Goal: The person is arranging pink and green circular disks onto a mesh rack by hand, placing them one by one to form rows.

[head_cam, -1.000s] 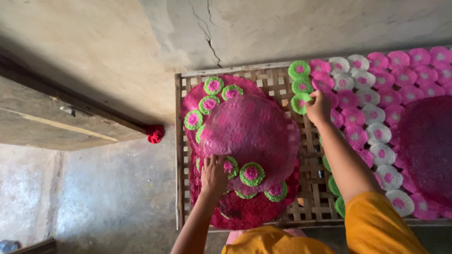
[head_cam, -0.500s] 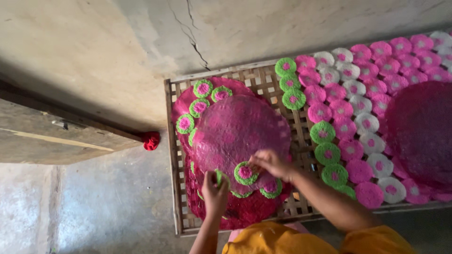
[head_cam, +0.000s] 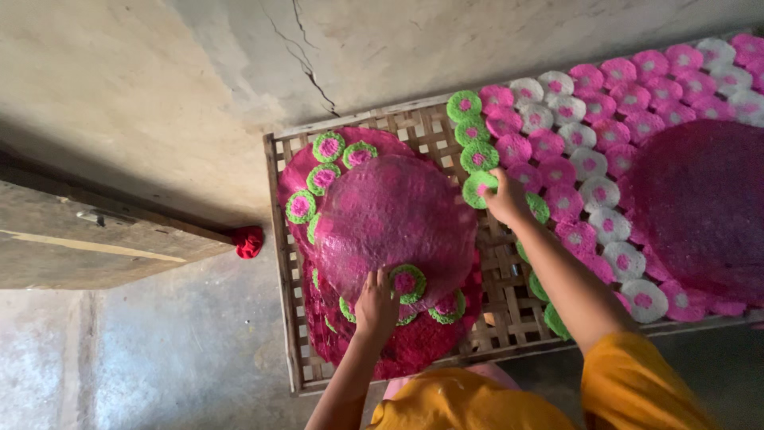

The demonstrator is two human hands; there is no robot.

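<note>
Pinching a green-rimmed disc point(head_cam: 478, 188) — right hand point(head_cam: 506, 197); left hand point(head_cam: 376, 306) flat beside another disc point(head_cam: 408, 283).

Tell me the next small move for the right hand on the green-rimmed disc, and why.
Probably lift that green-rimmed disc off the row and carry it to the big pink sheet: the right hand already grips it, and the left hand rests by similar discs lining the sheet's edge.

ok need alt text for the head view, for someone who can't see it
Seen from above, a person's left hand presses on a stack of large magenta discs while the right hand touches a small green-rimmed round. Both lie on a woven bamboo rack covered with rows of pink, white and green rounds.
</note>
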